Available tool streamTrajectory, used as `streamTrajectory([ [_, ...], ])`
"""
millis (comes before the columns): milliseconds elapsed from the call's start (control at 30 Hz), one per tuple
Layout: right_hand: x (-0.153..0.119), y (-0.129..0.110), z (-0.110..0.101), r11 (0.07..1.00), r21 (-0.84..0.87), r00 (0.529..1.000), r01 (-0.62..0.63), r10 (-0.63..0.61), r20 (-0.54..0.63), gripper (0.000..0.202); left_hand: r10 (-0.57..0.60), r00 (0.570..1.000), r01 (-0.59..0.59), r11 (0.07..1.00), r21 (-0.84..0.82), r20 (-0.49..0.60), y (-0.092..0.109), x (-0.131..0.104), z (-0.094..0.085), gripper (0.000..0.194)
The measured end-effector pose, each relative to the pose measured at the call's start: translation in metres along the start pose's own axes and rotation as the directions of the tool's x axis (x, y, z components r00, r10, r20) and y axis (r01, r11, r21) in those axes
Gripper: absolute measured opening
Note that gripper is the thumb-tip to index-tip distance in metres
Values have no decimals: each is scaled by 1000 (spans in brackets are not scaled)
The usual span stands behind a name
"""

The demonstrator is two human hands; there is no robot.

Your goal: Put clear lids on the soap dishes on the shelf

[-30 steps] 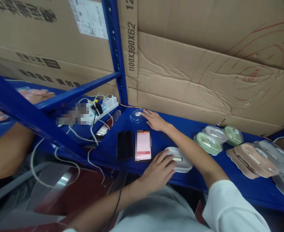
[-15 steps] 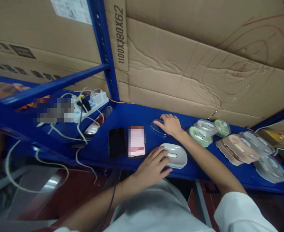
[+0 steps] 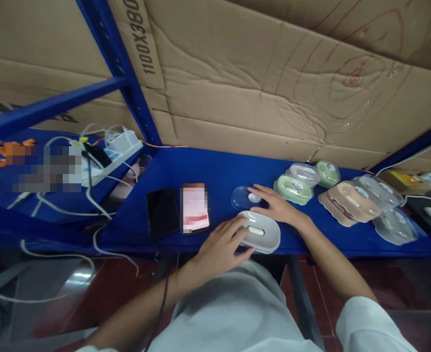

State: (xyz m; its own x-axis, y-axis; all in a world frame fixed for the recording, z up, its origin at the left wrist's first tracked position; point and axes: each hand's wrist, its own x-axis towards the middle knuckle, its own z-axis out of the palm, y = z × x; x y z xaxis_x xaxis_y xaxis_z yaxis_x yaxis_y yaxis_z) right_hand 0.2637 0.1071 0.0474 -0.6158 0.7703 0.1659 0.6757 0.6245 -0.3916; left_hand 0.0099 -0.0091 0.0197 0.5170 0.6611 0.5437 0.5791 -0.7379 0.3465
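My left hand (image 3: pixel 221 244) is at the left side of a pale grey, shallow oval dish (image 3: pixel 270 239), fingers over its rim and thumb at the near edge. A small white oblong piece (image 3: pixel 255 230) shows in the dish's middle. Just beyond the dish, a clear plastic lid (image 3: pixel 240 198) with a round white label (image 3: pixel 254 197) lies on the blue shelf. My right hand (image 3: pixel 279 205) takes hold of this lid's right end, fingers at the far edge and thumb at the near edge. Part of the lid is hidden under the fingers.
Two phones (image 3: pixel 195 210) (image 3: pixel 163 212) lie left of the dish. Green (image 3: pixel 293 189), pinkish (image 3: pixel 349 203) and grey lidded boxes (image 3: pixel 395 226) stand on the blue shelf (image 3: pixel 208 164) to the right. Cables and a power strip (image 3: pixel 122 156) are at the left. Cardboard walls the back.
My right hand has come nearer and the clear lid has moved closer to the dish, its label now showing. My left hand stays at the dish. The camera view has shifted.
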Motion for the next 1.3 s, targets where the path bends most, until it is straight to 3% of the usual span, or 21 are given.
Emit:
streamTrajectory([
  [200, -6, 12, 1, 1000, -16, 999, 25, -25, -23, 77, 41, 999, -41, 998, 49, 4, 1, 1, -1, 31],
  [333, -11, 15, -11, 999, 19, 999, -28, 28, -14, 86, 29, 1000, -29, 998, 56, -2, 0, 1, 0, 29],
  [500, -39, -21, -34, 995, 99, 979, -17, 37, -199, 66, -111, 991, 111, 994, -2, -78, -3, -1, 3, 47],
  [633, -65, -55, -16, 999, 33, 990, 42, -37, -134, 67, -181, 974, 174, 983, -59, -139, -5, -3, 7, 64],
  [800, -73, -60, 13, 993, -34, 987, 117, -120, -109, 68, -203, 976, 201, 979, -32, -77, -9, -3, 7, 68],
  [1000, -65, -57, 19, 980, -107, 974, 168, -182, -135, 69, -195, 980, 195, 981, 0, -49, -11, -2, 7, 59],
  [1167, -76, -55, 11, 953, -296, 975, 62, -121, -185, 77, -172, 983, 176, 982, 65, -66, -7, -1, 5, 56],
  [1233, -98, -42, -7, 929, -357, 937, -100, -32, -348, 76, -171, 980, 182, 977, 112, -102, -6, 1, 2, 54],
  [1267, -114, -32, -19, 902, -369, 878, -223, 22, -478, 73, -174, 977, 190, 971, 145, -120, -6, 2, 0, 53],
  [1300, -134, -18, -31, 861, -356, 780, -363, 72, -621, 70, -177, 975, 200, 963, 182, -134, -6, 4, -2, 52],
])
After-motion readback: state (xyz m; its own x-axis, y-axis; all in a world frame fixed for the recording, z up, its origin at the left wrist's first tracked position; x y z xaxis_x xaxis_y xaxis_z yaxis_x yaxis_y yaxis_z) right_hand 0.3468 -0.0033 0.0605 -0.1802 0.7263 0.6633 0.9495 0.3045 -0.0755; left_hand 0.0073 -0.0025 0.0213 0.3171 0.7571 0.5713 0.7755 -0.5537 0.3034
